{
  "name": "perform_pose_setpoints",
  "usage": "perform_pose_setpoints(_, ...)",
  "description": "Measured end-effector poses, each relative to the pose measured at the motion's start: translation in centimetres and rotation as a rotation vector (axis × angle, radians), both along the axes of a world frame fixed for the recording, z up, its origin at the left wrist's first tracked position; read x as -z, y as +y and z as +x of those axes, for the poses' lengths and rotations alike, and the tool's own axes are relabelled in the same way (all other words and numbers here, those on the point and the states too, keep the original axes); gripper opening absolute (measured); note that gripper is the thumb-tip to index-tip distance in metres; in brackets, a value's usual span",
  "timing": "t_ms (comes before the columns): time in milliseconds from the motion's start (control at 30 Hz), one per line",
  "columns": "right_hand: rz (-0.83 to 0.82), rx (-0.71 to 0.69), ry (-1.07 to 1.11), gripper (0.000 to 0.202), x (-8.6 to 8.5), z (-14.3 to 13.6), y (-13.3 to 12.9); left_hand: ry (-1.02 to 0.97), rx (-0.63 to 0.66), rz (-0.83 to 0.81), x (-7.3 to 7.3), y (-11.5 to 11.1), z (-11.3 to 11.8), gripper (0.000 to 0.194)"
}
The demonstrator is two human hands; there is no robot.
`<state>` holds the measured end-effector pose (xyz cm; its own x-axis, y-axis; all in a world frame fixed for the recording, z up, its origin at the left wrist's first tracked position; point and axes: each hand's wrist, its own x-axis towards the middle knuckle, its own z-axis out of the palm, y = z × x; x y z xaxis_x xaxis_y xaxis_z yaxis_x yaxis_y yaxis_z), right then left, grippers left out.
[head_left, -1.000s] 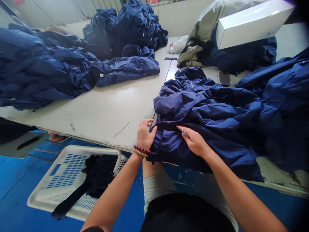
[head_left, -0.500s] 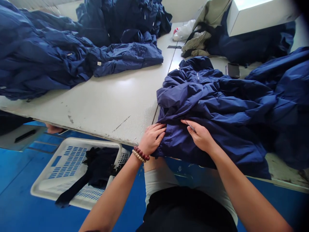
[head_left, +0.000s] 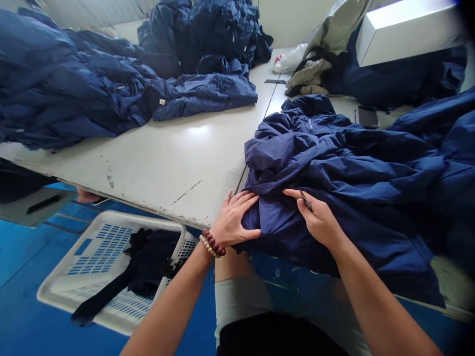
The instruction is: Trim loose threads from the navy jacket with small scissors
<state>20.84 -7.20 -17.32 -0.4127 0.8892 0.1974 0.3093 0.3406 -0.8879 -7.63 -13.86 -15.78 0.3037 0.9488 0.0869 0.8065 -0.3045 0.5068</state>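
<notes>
A navy blue jacket (head_left: 297,153) lies spread and creased on the table in front of me, its lower part reaching the front edge. My left hand (head_left: 239,217), with beaded bracelets at the wrist, rests flat on the jacket's left edge, fingers spread and thumb pointing right. To its right, my right hand (head_left: 315,212) is closed around a small dark metal tool (head_left: 306,200) that looks like thread snips, mostly hidden by the fingers. The right index finger stretches left and touches the cloth.
Navy garments (head_left: 92,89) are heaped on the white table (head_left: 178,158) at left and back. A white basket (head_left: 55,291) with dark cloth stands on the blue floor. At right are a white box (head_left: 404,34), a dark small case (head_left: 366,117) and more cloth. Someone's hand (head_left: 87,194) shows at far left.
My left hand has spread, its thumb moving away from the fingers. My right hand still holds the tool, which now points more upward. The view has shifted slightly.
</notes>
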Motion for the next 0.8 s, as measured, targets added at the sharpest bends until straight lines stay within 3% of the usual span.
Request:
perform_pose_setpoints(200,0.140,-0.007,-0.037,0.038,0.5,-0.2,-0.7,0.025,-0.011,0.056,0.2,-0.1,0.0,0.103)
perform_pose_setpoints(367,0.296,-0.122,-0.083,0.041,0.4,-0.4,-1.4,-0.009,0.023,0.087,0.4,-0.3,-0.3,0.108)
perform_pose_setpoints(633,0.232,-0.140,-0.042,0.042,0.4,-0.6,-1.3,-0.052,0.089,0.091,0.9,-0.4,-1.0,0.111)
perform_pose_setpoints(800,0.150,-0.078,-0.028,0.044,0.4,-0.8,-1.2,-0.080,0.095,0.089,1.0,-0.5,-1.2,0.112)
